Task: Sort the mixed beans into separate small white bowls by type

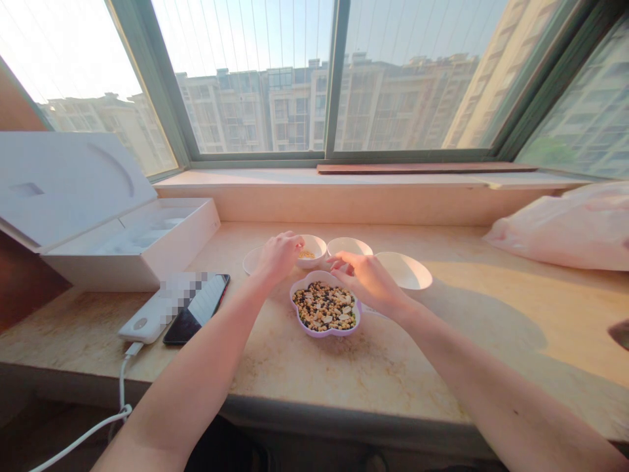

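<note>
A lilac-rimmed, flower-shaped bowl (324,333) full of mixed beans (325,305), black, yellow and pale flat ones, stands in front of me. My left hand (281,255) is over the left side of a white bowl (319,246) with a few yellow beans (307,254) in it. Its fingers are bent together; anything between them is too small to make out. Over the far right rim of the flower-shaped bowl is my right hand (366,278), fingers curled toward the thumb in a pinch. Whatever it may hold is hidden.
More white dishes stand in the row: one (251,261) left, one (351,245) behind my right hand, one (410,272) right. On the left are an open white box (181,246), a phone (199,311) and a power bank (147,321) with cable. A plastic bag (565,226) lies right.
</note>
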### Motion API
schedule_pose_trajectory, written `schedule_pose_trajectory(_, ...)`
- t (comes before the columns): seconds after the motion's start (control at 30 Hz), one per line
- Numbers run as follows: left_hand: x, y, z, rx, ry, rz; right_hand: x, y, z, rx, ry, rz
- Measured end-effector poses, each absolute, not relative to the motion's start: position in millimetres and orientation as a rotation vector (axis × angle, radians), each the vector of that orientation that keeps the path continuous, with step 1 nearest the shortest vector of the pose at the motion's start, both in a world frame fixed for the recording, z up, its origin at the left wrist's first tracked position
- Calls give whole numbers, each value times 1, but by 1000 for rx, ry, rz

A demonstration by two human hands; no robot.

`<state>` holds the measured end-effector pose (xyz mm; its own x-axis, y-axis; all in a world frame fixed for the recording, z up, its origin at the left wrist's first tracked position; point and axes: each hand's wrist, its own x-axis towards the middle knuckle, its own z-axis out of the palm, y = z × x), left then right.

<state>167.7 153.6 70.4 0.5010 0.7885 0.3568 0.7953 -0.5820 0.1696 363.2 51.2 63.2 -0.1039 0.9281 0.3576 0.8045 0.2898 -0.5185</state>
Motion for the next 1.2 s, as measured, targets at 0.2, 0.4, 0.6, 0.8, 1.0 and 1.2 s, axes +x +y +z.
schedule_pose_trajectory(0.2, 170, 159, 61, -2701, -1308, -553, 363, 52, 62, -1526, -1892, 316)
schedule_pose_trajectory(0.4, 175, 153, 63, -2850, -1254, -824, 363, 58, 62, -1393, -1549, 794)
schedule_pose_trajectory(0.6, 186, 140, 61, -3199, -854, -1027, 368, 61, 65, -1299, -1298, 1067)
schedule_pose_trajectory(0.8, 191, 135, 55, -3228, -766, -1185, 369, 61, 64, -1127, -1182, 1255)
schedule_pose_trajectory(1.0, 196, 136, 49, -3137, -738, -1334, 366, 61, 63, -1100, -1152, 1283)
schedule_pose_trajectory(1.2, 190, 131, 56, -3118, -746, -1052, 366, 61, 59, -1297, -1321, 1170)
